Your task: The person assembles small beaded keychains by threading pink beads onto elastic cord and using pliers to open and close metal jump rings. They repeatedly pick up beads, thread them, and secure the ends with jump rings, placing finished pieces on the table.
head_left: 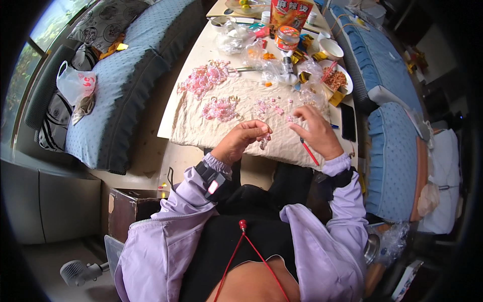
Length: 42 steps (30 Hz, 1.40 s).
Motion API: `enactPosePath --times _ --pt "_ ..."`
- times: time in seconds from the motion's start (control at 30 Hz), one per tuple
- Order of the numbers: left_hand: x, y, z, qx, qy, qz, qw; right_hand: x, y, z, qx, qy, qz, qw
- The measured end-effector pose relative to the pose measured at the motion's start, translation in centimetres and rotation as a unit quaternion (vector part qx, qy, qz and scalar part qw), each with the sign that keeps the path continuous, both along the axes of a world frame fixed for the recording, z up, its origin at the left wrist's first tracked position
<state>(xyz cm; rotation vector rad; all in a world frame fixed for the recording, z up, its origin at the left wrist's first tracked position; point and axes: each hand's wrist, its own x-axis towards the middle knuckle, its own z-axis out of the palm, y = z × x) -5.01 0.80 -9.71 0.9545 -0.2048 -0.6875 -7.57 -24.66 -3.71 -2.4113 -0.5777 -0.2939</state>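
My left hand is closed in a pinch over the near part of the beige cloth. From its fingertips hangs a short pink beaded strand. To the right, my right hand curves over the cloth, thumb and fingers apart, close to small pink beads. A red-handled tool with a dark tip slants just below its thumb; whether the palm touches it is hidden. Between and beyond the hands lie loose pink beads. Farther left are a small heap of pink beaded strands and a larger heap.
A dark phone lies at the table's right edge. Farther back stand a plate of reddish-brown nuts, a white bowl, an orange-labelled jar, a red food pouch and crumpled clear bags. Blue-covered sofas flank the table.
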Motion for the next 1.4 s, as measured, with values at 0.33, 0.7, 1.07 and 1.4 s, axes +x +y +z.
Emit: enactPosePath --times 0.33,0.7,1.07,1.4 --pt "-0.1 -0.4 -0.8 -0.017 -0.008 0.003 1.000 -5.1 -6.0 -8.3 -0.213 0.076 -0.182 0.957" --pt "-0.8 0.3 -0.5 -0.041 -0.031 0.017 0.999 -4.9 -6.4 -8.0 -0.228 0.123 -0.269 0.928" --pt "-1.3 0.2 0.8 0.021 -0.083 0.020 0.996 -5.2 0.3 1.2 -0.073 -0.017 -0.007 0.997" --pt "-1.5 1.0 1.7 0.025 -0.112 0.022 0.993 -4.6 1.1 2.6 -0.081 -0.057 0.024 0.995"
